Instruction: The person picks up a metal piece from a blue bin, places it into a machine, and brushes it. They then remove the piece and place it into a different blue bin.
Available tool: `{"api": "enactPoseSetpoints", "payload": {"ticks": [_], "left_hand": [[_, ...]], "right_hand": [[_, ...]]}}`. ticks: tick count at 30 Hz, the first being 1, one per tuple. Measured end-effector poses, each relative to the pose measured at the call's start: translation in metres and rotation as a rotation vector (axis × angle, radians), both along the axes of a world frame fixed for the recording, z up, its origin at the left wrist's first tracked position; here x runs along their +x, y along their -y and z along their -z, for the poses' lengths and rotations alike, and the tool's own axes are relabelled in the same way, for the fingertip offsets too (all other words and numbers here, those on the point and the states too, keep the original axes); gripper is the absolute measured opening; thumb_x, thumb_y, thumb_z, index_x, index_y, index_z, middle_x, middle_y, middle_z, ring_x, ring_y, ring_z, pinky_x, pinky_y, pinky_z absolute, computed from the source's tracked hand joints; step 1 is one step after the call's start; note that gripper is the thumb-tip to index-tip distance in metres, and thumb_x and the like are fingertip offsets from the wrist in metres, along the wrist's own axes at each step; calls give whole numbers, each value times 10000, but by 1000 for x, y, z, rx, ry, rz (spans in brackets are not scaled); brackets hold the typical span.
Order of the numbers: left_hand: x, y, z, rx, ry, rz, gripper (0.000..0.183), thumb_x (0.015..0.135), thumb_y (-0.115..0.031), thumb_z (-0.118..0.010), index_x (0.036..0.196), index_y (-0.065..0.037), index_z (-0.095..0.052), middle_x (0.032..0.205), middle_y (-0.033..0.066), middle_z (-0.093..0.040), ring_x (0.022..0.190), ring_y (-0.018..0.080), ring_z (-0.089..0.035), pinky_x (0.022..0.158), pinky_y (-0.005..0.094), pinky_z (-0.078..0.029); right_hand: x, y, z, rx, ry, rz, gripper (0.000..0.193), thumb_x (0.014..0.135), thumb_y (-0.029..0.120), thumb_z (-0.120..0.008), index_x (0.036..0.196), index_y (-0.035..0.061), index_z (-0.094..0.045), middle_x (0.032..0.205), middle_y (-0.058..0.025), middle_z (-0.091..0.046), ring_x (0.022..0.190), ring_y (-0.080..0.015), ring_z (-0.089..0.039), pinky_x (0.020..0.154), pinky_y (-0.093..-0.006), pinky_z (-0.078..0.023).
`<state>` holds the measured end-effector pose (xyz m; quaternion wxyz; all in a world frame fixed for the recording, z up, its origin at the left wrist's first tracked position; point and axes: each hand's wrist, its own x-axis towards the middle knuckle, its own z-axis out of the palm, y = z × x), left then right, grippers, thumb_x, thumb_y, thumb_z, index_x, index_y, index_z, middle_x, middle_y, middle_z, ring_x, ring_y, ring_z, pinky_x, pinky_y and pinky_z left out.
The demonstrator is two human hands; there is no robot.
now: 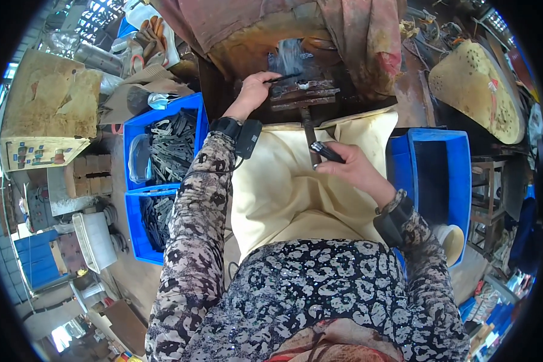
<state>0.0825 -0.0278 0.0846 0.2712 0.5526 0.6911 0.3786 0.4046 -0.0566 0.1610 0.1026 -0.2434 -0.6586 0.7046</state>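
My left hand [251, 95] is closed on a thin dark metal strip [283, 78], pinched at its near end. The strip's far end points into the rusty hollow of a machine, just below a blurred grey patch [289, 57] that looks like a turning wheel. Under the strip sits a rusty T-shaped metal rest [304, 99], whose stem runs down toward my lap. Beside that stem, my right hand [357, 169] grips a small bundle of dark metal strips [327, 152], fanned slightly at the end. A cream apron [271, 199] covers my lap beneath both hands.
Two blue bins [128, 223] with many dark metal strips stand to my left. Another blue bin [461, 181], dark inside, stands at the right. Reddish cloth [368, 36] drapes over the machine. A worn yellowish box [51, 99] and a perforated tan panel [476, 90] flank the space.
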Motion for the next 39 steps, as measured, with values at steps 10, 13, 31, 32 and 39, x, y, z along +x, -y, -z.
{"api": "enactPoseSetpoints", "payload": {"ticks": [10,13,31,32,39], "left_hand": [[1,0,-4,-24,-147,197,478,776,113,-500,1140,-140,-680,1117,164,-661,1055,308,-621,947,316,-461],[-2,-1,-4,-41,-299,216,467,780,86,-507,1130,-167,-684,1121,158,-654,1048,326,-613,936,326,-469],[-30,39,-29,148,-209,-50,414,726,88,-557,1059,-122,-686,878,127,-618,843,302,-622,764,375,-516],[-25,45,-29,152,-207,-52,414,726,88,-557,1059,-122,-686,878,127,-618,843,302,-622,764,375,-516],[6,94,-26,196,-431,-334,324,793,3,-593,1094,-94,-660,879,111,-653,837,291,-649,735,364,-529]], "right_hand": [[0,13,-1,254,14,23,417,783,111,-780,1160,27,-622,839,-16,-629,748,-50,-551,672,-216,-458],[-3,16,2,448,-72,53,424,767,125,-786,1155,49,-632,832,-67,-645,699,-105,-587,648,-236,-468],[-10,14,-2,948,-36,22,300,763,99,-727,1055,84,-662,858,-114,-677,718,-284,-660,613,-351,-520],[-14,9,-4,952,-35,20,300,763,99,-727,1055,84,-662,858,-114,-677,718,-284,-660,613,-351,-520],[-114,-65,-74,844,-157,505,304,804,205,-739,1040,40,-641,838,-98,-668,718,-128,-591,689,-297,-496]]}}
